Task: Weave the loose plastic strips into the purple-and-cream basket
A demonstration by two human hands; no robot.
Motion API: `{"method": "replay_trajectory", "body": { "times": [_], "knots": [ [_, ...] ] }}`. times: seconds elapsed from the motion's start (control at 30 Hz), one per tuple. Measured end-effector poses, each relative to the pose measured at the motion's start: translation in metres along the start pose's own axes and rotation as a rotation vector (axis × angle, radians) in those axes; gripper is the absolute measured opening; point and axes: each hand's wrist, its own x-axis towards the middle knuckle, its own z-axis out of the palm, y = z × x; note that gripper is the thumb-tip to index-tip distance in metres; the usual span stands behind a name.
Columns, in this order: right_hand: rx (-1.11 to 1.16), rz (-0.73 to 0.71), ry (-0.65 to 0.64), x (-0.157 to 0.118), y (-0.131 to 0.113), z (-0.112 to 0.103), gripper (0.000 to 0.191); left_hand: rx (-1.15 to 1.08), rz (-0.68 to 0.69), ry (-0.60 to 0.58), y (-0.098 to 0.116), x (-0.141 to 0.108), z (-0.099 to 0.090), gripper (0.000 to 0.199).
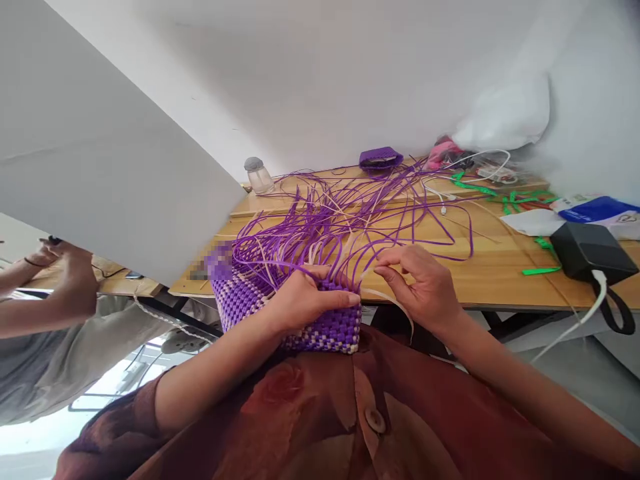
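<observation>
A half-woven basket (327,327) of purple and cream strips rests against my front at the table's near edge. My left hand (313,300) grips its upper rim, thumb lying along the near side and fingers behind the weave. Just to the right, my right hand (417,283) pinches a cream strip (387,295) between thumb and forefinger; the strip's tail hangs below the hand. Long loose purple strips (310,227), mixed with cream ones, fan out from the basket's top across the table. Their far ends overlap in a tangle.
At the back stand a jar with a grey lid (259,177) and a small purple woven piece (381,159). A black box (594,252) with a white cable sits on the right, near green strips (543,271). Left of a grey partition (125,153), another person's arms (55,287) show.
</observation>
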Motion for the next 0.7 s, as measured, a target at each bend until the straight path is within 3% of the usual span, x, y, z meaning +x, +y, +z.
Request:
{"method": "replay_trajectory", "body": {
  "times": [0.2,0.37,0.53,0.6,0.7],
  "knots": [
    [0.067,-0.042,-0.209,0.026,0.016,0.015,0.013,-0.093,-0.073,0.011,-0.006,-0.004,-0.003,0.025],
    [0.024,-0.134,-0.206,0.029,0.028,0.008,0.020,-0.152,-0.056,0.010,-0.010,-0.005,-0.004,0.021],
    [-0.130,-0.053,-0.568,0.029,0.046,-0.001,0.024,-0.285,-0.169,0.047,-0.012,0.000,-0.006,0.024],
    [-0.192,-0.015,-0.463,0.028,0.044,-0.005,0.021,-0.321,-0.197,0.071,-0.011,0.002,-0.007,0.026],
    [-0.202,0.019,-0.077,0.025,0.021,-0.015,0.016,-0.297,-0.230,0.061,-0.007,0.003,-0.010,0.031]
  ]
}}
